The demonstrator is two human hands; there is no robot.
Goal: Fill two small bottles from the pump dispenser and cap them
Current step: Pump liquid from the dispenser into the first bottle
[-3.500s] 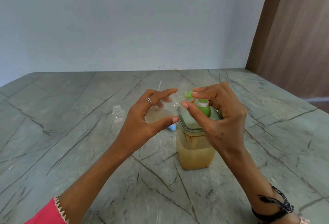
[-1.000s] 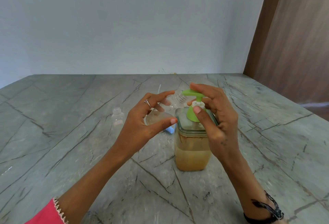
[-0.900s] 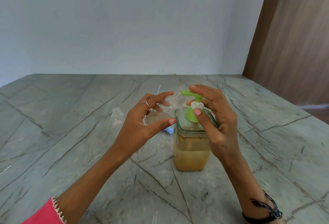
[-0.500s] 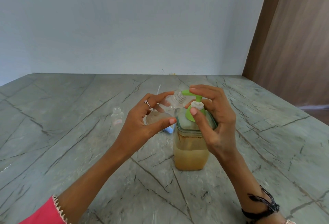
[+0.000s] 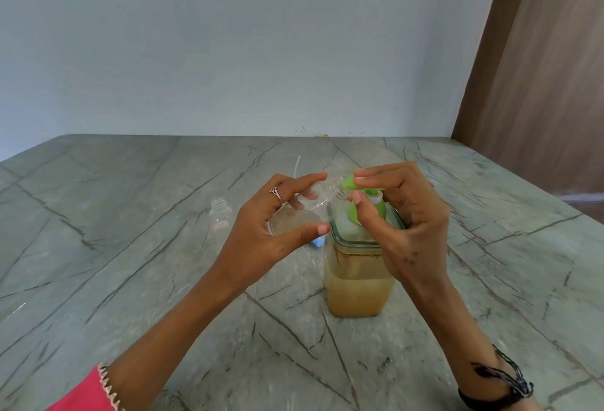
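A square clear dispenser (image 5: 358,283) holding amber liquid stands mid-table, topped by a green pump head (image 5: 361,201). My right hand (image 5: 402,221) curls over the pump, fingers on the green top and thumb against its neck. My left hand (image 5: 268,230) grips a small clear bottle (image 5: 304,214) tilted on its side, its threaded mouth right at the green nozzle; some pale liquid lies inside it. A second small clear bottle (image 5: 220,219) stands uncapped on the table to the left.
A pale blue cap (image 5: 317,242) lies on the grey marble table (image 5: 130,263) behind the dispenser, partly hidden by my left hand. A thin white tube (image 5: 296,165) lies farther back. A brown wooden panel (image 5: 539,77) rises at the right.
The pump head went down and came up again over these frames. My right hand stays on the pump and my left keeps the tilted bottle at the nozzle.
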